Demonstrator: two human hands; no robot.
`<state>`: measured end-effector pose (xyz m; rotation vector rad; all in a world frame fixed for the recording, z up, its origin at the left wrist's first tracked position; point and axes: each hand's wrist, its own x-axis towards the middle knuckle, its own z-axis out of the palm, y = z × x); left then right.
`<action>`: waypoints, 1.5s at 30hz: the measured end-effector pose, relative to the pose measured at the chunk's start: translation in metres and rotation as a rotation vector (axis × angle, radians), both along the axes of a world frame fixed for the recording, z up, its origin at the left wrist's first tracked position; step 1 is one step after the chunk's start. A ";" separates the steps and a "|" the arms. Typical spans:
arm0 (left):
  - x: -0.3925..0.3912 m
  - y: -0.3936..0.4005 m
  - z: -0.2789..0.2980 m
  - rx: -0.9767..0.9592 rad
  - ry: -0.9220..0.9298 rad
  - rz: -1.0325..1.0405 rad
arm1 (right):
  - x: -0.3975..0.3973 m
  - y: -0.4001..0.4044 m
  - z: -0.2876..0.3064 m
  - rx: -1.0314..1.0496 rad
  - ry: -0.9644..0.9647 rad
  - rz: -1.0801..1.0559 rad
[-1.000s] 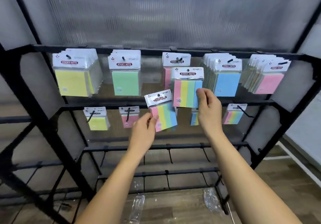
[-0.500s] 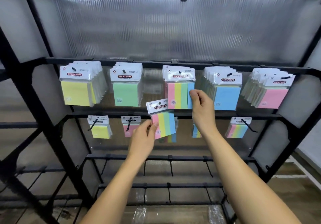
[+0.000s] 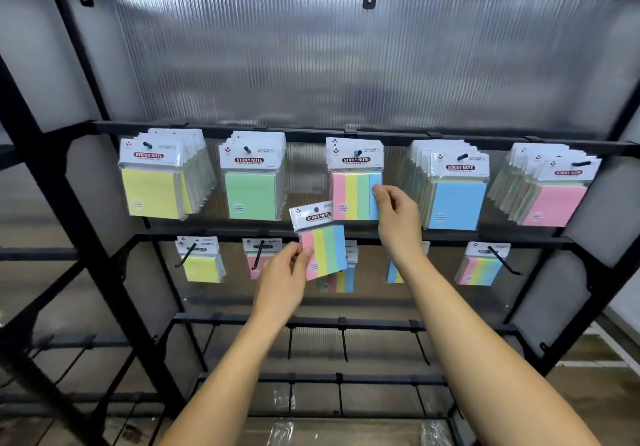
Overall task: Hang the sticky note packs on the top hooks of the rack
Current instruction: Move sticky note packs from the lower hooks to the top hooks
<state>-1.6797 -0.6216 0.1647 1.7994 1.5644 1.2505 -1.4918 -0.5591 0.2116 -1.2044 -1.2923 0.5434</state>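
Striped pack (image 3: 320, 239) looks light, slick film, stiff header card (best pinched at a lower corner, hole free). Left hand (image 3: 282, 281) pinches its lower-left corner, pack tilted just above the fingertips. Right hand (image 3: 398, 219) curled, thumb and forefinger pinching hung striped pack (image 3: 355, 182) on its top hook (image 3: 357, 152)

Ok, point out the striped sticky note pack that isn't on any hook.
It's the striped pack pinched at its lower left corner by the left hand, tilted, below the top row. The other striped packs hang from hooks, including the top-row one the right hand grips.
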 end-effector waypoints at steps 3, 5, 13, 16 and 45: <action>-0.002 0.000 0.000 -0.002 0.011 0.009 | -0.003 0.006 0.000 -0.018 -0.012 -0.031; -0.004 0.001 -0.002 -0.001 0.022 0.011 | -0.004 0.008 0.000 -0.036 -0.021 -0.048; -0.007 -0.009 -0.010 0.030 0.015 0.019 | 0.001 -0.002 -0.045 -0.335 -0.094 0.106; -0.006 -0.012 -0.016 0.016 0.012 -0.004 | -0.004 -0.023 -0.058 -0.381 -0.137 0.236; 0.005 0.005 0.009 0.042 0.081 -0.046 | -0.002 -0.033 0.006 0.136 -0.051 0.025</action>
